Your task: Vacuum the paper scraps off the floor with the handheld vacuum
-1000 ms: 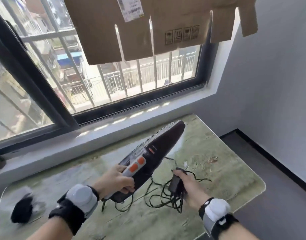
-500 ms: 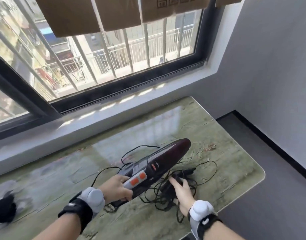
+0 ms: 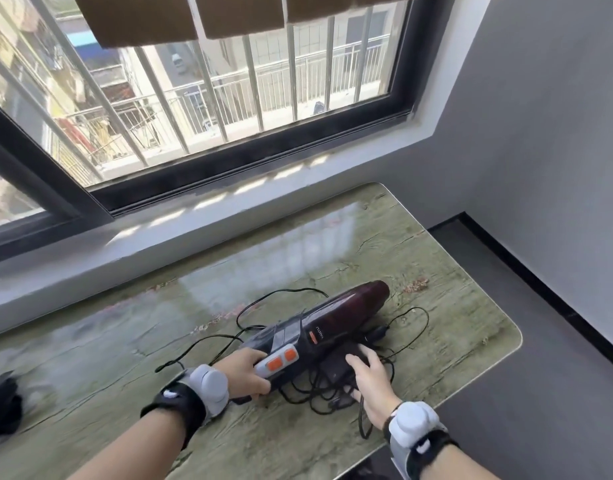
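My left hand was closed around the grey handle of the handheld vacuum, with the thumb lying beside the two orange buttons. The vacuum lay on the green worktop, its dark red nose pointing away from me and to the right, toward the corner of the room. My right hand rested on the black adapter just beside the vacuum body; the fingers were laid over it, and I could not tell if they really gripped it. The thin black cord lay in loose loops on the worktop around and under both of these. A black object, blurred, sat at the far left edge of the worktop. Behind the worktop was the window with bars, and dark floor showed at the right.
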Motion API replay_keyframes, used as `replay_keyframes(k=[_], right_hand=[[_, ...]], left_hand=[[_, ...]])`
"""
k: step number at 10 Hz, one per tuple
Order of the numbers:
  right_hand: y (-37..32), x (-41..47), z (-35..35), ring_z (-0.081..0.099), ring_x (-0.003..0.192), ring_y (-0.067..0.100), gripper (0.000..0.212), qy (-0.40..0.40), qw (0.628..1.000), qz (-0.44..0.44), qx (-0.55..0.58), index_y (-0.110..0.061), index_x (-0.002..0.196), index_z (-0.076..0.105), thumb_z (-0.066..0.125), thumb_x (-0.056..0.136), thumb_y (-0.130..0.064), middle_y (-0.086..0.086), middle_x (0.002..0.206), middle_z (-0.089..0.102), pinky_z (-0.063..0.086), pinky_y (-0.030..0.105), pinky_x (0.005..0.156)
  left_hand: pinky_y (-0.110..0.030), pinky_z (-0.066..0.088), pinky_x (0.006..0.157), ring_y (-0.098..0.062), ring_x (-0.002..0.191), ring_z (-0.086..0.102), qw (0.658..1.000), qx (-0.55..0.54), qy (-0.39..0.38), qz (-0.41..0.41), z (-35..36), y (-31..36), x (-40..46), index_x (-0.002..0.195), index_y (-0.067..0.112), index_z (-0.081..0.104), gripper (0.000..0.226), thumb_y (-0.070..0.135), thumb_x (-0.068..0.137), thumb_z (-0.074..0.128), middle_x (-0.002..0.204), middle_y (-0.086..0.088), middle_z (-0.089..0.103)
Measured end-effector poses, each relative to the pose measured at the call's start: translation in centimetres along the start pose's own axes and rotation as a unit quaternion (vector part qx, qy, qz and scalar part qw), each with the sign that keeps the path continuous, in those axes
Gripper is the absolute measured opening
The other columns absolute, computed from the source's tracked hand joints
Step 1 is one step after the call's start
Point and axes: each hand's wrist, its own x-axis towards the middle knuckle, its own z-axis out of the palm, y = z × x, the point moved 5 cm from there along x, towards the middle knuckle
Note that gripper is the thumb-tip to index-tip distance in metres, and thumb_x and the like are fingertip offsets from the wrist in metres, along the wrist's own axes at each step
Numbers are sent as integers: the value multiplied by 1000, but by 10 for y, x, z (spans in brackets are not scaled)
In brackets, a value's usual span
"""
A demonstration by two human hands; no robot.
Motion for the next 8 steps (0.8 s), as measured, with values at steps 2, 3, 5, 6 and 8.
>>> replay_keyframes(k=[2, 3, 5, 6, 8], right_hand=[[-8, -3, -15, 66, 89, 35, 34, 67, 993, -49, -86, -26, 126, 59, 57, 94, -14, 13, 123, 60, 53, 32, 58], [-19, -13, -21, 54, 76, 28, 40, 83, 984, -68, -139, -13, 133, 55, 58, 92, -10, 5, 100, 59, 47, 37, 71], [-34, -41, -24, 48, 114, 24, 55, 65, 975, -73, -202, -9, 147, 41, 58, 95, -13, 8, 131, 50, 39, 33, 100], [-38, -40, -26, 52, 109, 25, 61, 49, 976, -68, -202, -11, 145, 43, 59, 88, -24, 8, 121, 54, 43, 39, 101], [-62, -70, -37, 46, 73, 19, 11, -32, 983, -51, -176, -14, 105, 55, 48, 101, -21, 4, 84, 48, 48, 32, 68]], left_hand=[[-31, 47, 67, -17, 76, 57, 990, 114, 85, 24, 1, 3, -7, 84, 28, 48, 24, 43, 70, 62, 82, 8, 58], [-33, 50, 70, -20, 84, 63, 985, 114, 124, 27, 5, -1, -11, 98, 24, 52, 38, 48, 69, 60, 90, 5, 63], [-31, 50, 71, -18, 83, 61, 973, 98, 205, 32, 12, -1, -22, 104, 26, 48, 37, 45, 76, 64, 96, 6, 62], [-33, 48, 77, -20, 93, 62, 966, 91, 241, 32, 12, 2, -30, 111, 24, 50, 41, 43, 78, 66, 106, 5, 61], [-34, 39, 96, -23, 116, 54, 935, 175, 308, -6, 19, 19, -58, 130, 27, 49, 54, 48, 82, 62, 126, 2, 57]])
